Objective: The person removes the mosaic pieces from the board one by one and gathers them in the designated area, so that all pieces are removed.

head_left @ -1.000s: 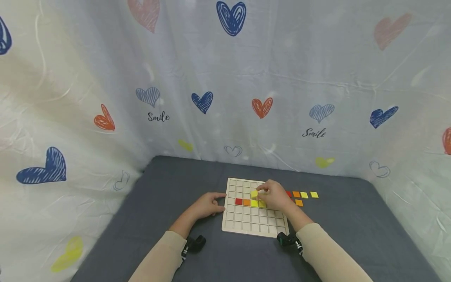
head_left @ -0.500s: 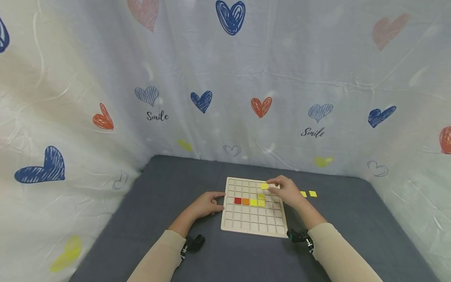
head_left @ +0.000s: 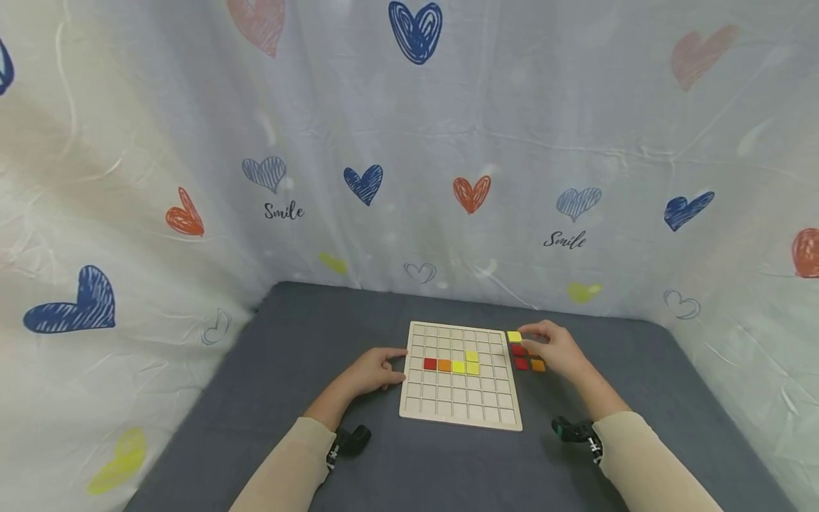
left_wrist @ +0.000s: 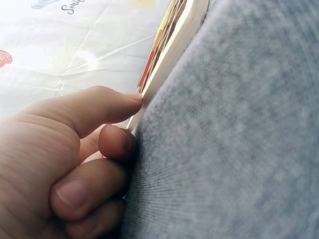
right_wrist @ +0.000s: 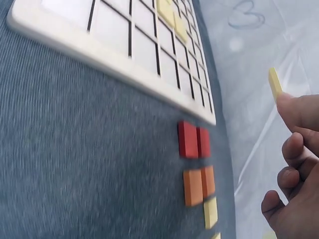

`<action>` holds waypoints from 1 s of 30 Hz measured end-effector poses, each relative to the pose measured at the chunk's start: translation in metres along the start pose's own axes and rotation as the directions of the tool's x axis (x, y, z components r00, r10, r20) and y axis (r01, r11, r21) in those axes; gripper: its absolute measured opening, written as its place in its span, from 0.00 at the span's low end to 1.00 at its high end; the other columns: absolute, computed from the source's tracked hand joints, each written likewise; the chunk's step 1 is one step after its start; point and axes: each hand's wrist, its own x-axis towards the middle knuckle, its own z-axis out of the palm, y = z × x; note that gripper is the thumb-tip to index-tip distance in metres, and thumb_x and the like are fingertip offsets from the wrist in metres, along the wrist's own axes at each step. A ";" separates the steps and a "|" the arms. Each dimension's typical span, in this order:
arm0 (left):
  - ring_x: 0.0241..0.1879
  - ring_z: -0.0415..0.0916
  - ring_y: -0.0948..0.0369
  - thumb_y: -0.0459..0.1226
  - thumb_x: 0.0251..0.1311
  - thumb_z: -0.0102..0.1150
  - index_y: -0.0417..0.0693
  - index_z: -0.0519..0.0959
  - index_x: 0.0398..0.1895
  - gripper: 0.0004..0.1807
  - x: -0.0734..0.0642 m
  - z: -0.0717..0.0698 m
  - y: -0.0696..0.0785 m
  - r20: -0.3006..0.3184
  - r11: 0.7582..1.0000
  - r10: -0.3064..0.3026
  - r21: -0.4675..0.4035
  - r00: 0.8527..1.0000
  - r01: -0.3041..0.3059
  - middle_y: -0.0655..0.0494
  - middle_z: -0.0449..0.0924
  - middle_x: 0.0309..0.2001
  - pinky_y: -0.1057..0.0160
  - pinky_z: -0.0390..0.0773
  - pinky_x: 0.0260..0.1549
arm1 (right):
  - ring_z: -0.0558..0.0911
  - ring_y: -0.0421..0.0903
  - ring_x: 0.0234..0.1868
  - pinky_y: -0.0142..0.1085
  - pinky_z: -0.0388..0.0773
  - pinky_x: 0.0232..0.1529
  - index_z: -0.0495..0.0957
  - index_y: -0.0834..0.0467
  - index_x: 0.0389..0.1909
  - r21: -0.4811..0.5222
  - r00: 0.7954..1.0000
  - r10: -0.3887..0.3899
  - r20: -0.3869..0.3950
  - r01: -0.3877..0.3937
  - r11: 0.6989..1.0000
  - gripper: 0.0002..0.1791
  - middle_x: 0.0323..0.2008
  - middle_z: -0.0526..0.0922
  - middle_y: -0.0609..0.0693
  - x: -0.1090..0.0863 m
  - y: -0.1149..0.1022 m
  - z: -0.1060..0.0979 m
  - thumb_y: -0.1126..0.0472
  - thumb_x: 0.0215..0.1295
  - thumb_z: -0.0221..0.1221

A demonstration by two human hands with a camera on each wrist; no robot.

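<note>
A yellow square tile (head_left: 515, 336) is pinched between the thumb and forefinger of my right hand (head_left: 561, 353), raised just past the board's right edge. The right wrist view shows this yellow tile (right_wrist: 274, 84) held up off the table. My left hand (head_left: 365, 372) touches the left edge of the pale gridded wooden board (head_left: 448, 414) with forefinger and thumb tips; its other fingers are bent. On the board a row runs from a red tile (head_left: 430, 363) through an orange tile (head_left: 444, 365) to two yellow tiles. A third yellow tile (head_left: 471, 356) sits above the row's right end.
Right of the board lie two red tiles (right_wrist: 188, 140), two orange tiles (right_wrist: 193, 187) and yellow tiles (right_wrist: 211, 213), partly hidden by my right hand in the head view. A grey cloth (head_left: 339, 313) covers the table. A heart-printed curtain (head_left: 409, 142) hangs behind.
My right hand has moved right, carrying a yellow tile from over the board to above the loose tiles beside it. The left hand keeps its place at the board's left edge.
</note>
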 end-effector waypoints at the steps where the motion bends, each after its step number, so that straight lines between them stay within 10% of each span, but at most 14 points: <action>1: 0.11 0.59 0.64 0.35 0.63 0.70 0.42 0.74 0.71 0.32 0.000 0.000 0.000 0.000 1.000 0.001 0.000 1.000 -0.001 0.59 0.67 0.11 0.65 0.58 0.14 | 0.72 0.59 0.56 0.54 0.73 0.49 0.80 0.62 0.61 -0.002 1.000 0.006 -0.001 -0.006 1.000 0.21 0.56 0.76 0.59 -0.002 0.003 -0.003 0.56 0.73 0.63; 30: 0.11 0.58 0.65 0.34 0.63 0.70 0.42 0.74 0.71 0.32 0.001 0.000 -0.002 -0.001 1.000 0.001 -0.022 1.000 -0.001 0.59 0.67 0.11 0.66 0.59 0.13 | 0.77 0.64 0.51 0.58 0.74 0.50 0.81 0.72 0.55 -0.157 0.987 0.161 0.025 -0.155 0.975 0.17 0.55 0.77 0.72 -0.023 0.078 -0.023 0.66 0.70 0.61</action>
